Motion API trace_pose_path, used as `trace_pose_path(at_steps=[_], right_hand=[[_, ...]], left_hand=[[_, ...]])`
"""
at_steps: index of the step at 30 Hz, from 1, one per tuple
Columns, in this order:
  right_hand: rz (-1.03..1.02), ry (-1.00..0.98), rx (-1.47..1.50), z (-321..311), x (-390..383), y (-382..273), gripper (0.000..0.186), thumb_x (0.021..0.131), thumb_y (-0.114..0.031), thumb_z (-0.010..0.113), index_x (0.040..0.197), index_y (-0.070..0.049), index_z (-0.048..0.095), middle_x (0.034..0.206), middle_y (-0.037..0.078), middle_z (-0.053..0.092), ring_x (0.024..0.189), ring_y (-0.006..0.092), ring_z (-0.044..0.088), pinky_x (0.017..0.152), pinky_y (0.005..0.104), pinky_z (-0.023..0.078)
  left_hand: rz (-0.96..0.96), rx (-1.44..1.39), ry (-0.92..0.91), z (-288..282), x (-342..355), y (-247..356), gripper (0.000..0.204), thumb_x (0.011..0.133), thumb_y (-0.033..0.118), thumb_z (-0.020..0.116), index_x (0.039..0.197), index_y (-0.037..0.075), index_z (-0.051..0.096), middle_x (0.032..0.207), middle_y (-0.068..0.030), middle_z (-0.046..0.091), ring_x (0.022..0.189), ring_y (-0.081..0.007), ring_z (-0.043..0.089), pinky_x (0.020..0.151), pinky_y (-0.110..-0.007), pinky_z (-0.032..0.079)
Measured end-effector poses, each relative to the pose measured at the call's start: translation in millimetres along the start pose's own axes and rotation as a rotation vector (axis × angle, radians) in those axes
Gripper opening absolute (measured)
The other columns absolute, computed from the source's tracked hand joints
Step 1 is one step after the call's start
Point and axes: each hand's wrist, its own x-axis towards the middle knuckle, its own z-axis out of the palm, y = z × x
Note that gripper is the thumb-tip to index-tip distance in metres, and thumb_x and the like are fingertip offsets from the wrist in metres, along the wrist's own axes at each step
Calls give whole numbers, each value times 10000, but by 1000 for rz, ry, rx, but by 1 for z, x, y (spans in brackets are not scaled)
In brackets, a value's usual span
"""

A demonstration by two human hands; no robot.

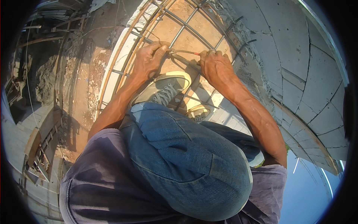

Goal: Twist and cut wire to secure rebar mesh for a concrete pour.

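View looking down past a crouching person's own knees at two bare hands working over a grid of steel bars [184, 24]. The right hand [216, 69] is curled, its grip closed around the near end of a thin rod-like tool [186, 51] with a red section beside the fingers. The tool points left, its far end at a crossing of the bars, between the two hands. The left hand [149, 61] is at the left of that crossing, thumb and forefinger drawn close in a narrow grip; whether anything is pinched between them, I cannot tell.

Just below the hands are a laced canvas shoe [162, 89] and, partly hidden, a second shoe [198, 112]. Blue jeans [186, 156] fill the lower middle, with a dark purple sleeve [100, 175] at left. Grey blockwork [291, 63] curves along the right; brown ground strewn with rubble [97, 59] lies left.
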Motion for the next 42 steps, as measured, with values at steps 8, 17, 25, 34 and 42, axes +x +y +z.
trace_pose_path(at_steps=[8,17,25,34,42], right_hand=[[-32,57,200,42,-16,11,137,851,-130,543,827,-9,604,700,189,640,590,346,644,563,433,522],[112,-172,362,44,-6,10,181,867,-98,511,825,45,614,731,273,650,677,426,664,599,487,531],[220,-766,876,6,15,38,340,909,-268,641,799,53,665,649,171,638,620,273,674,590,400,536],[-174,230,-435,-2,19,21,302,844,-223,641,1086,-51,588,1026,86,614,1016,232,590,959,380,433],[20,-436,177,-7,35,33,253,839,-45,556,1076,-13,639,843,245,668,803,387,680,694,456,538]], left_hand=[[557,266,-236,58,9,12,579,816,225,709,1342,71,522,1255,-181,586,1184,-361,535,1015,-437,416],[422,415,-343,87,12,3,473,746,138,712,1185,66,552,1060,-161,624,1025,-366,590,909,-460,455],[387,348,-769,72,62,29,244,705,171,747,858,-8,683,713,-234,649,709,-381,664,638,-448,492],[26,-126,-1050,57,108,28,189,708,128,719,833,-7,673,654,-46,583,546,-136,505,498,-295,398],[8,38,-1288,64,115,18,395,751,214,654,1085,6,625,653,-17,569,562,-149,548,525,-336,437]])
